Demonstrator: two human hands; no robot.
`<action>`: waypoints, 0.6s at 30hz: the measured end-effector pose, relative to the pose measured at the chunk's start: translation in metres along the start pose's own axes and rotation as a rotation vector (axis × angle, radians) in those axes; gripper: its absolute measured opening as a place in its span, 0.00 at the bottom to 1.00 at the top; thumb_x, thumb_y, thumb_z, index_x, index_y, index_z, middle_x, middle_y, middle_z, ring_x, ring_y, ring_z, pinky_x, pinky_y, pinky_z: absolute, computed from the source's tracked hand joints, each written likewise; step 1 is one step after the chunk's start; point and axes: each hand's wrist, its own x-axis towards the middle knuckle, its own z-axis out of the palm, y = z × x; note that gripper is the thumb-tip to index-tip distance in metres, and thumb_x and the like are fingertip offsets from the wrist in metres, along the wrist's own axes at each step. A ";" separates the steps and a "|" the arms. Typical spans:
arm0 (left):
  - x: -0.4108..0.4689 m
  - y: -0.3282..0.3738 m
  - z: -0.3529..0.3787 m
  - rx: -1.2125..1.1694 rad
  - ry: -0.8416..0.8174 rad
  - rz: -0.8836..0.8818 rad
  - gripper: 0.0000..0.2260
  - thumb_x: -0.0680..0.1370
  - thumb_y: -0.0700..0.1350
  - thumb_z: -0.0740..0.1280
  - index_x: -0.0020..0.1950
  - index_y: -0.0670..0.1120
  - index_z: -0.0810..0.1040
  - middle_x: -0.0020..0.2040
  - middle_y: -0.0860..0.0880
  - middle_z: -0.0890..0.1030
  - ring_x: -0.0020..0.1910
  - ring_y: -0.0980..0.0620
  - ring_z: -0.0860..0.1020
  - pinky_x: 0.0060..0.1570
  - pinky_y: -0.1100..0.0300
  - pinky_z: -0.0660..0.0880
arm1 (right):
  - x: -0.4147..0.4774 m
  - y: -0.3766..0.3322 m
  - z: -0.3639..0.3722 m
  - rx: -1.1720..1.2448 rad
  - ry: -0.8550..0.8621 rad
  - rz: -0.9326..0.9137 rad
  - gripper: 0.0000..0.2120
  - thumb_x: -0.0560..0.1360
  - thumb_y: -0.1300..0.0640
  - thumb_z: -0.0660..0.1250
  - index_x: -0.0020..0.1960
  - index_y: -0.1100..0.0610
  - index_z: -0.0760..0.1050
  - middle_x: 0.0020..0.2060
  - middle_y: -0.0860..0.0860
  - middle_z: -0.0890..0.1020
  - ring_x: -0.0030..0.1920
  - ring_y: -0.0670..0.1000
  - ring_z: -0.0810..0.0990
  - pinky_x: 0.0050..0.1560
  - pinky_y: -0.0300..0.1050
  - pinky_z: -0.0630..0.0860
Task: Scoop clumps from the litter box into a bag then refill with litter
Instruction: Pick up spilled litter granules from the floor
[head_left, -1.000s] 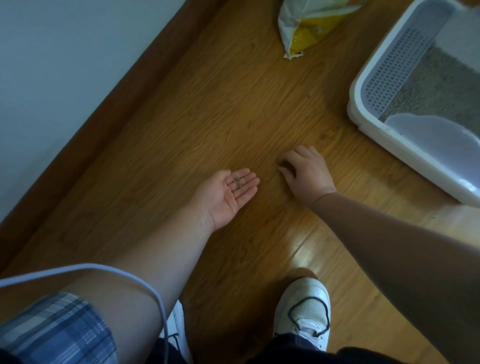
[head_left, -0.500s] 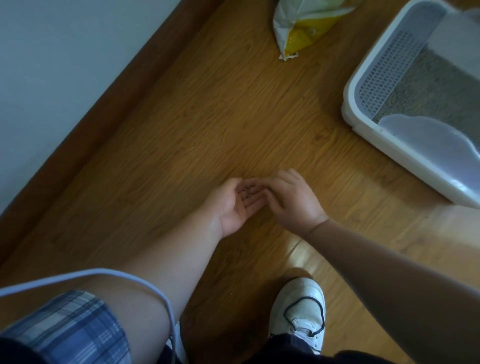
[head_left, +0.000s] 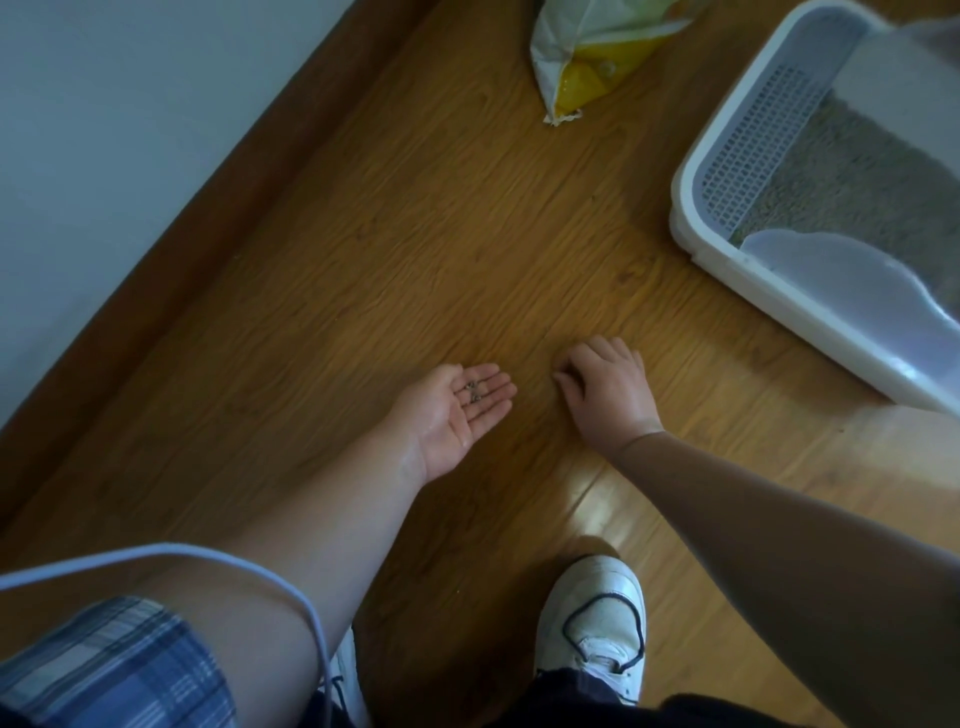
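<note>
Since half a second ago the two hands have separated. Now the left hand (head_left: 457, 415) lies palm up and flat, its grip open, with some small litter grains (head_left: 474, 391) resting on the fingers. Just beside it the right hand (head_left: 608, 389) is palm down, fingertips curled against the wooden floor (head_left: 415, 234); whether they pinch something, I cannot tell. At upper right stands the litter box (head_left: 727, 218), and the litter bag (head_left: 587, 57) lies near it.

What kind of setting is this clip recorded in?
Most likely a room in a home: wood-look plank floor with a brown baseboard under a plain wall, a white litter box holding grey litter, and a yellow-and-white bag lying on the floor.
</note>
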 end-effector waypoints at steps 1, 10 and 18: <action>0.000 0.000 0.000 -0.002 -0.004 -0.002 0.17 0.85 0.45 0.54 0.64 0.35 0.76 0.60 0.36 0.81 0.61 0.41 0.80 0.64 0.48 0.76 | 0.002 0.000 0.000 -0.010 -0.004 0.001 0.02 0.77 0.55 0.67 0.47 0.53 0.78 0.44 0.49 0.78 0.48 0.55 0.75 0.50 0.50 0.68; 0.006 -0.002 -0.001 -0.012 0.011 0.007 0.18 0.86 0.45 0.53 0.63 0.35 0.76 0.60 0.36 0.81 0.59 0.42 0.80 0.58 0.50 0.79 | 0.029 -0.006 -0.005 0.011 0.029 0.054 0.07 0.78 0.55 0.66 0.54 0.54 0.78 0.48 0.49 0.78 0.50 0.53 0.75 0.53 0.52 0.71; 0.010 -0.002 0.007 -0.015 0.004 0.001 0.18 0.86 0.45 0.53 0.62 0.35 0.76 0.59 0.36 0.81 0.59 0.42 0.80 0.56 0.50 0.79 | 0.039 -0.008 -0.005 -0.013 0.013 -0.008 0.04 0.78 0.54 0.65 0.49 0.52 0.78 0.46 0.47 0.78 0.49 0.53 0.74 0.52 0.52 0.70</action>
